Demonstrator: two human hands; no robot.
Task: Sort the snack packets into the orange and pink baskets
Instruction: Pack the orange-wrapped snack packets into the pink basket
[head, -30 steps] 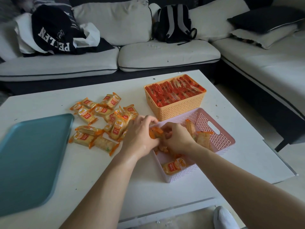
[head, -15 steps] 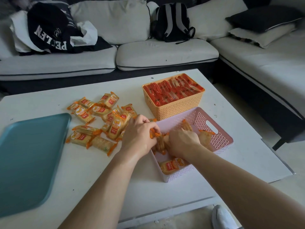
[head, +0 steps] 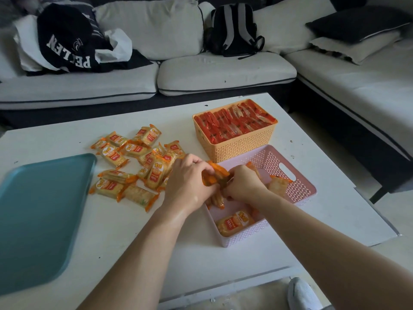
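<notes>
Both hands meet over the left end of the pink basket (head: 297, 186). My left hand (head: 187, 184) grips orange-yellow snack packets (head: 214, 175) at the basket's rim. My right hand (head: 243, 184) holds the same bunch from inside the basket. More of these packets lie in the pink basket, one flat at its near end (head: 234, 222). The orange basket (head: 237, 148) just behind is packed with red packets (head: 234, 124). A loose pile of orange-yellow packets (head: 134, 162) lies on the white table (head: 111, 242) left of my hands.
A teal tray (head: 38, 213) lies at the table's left edge. Behind the table is a white sofa (head: 223, 70) with dark clothing (head: 67, 41) and a black backpack (head: 232, 30). A white shoe (head: 301, 294) shows below the table's front edge.
Both hands have stayed at the pink basket's left end, shifting the bunch of packets slightly between them. The pile on the table has not moved.
</notes>
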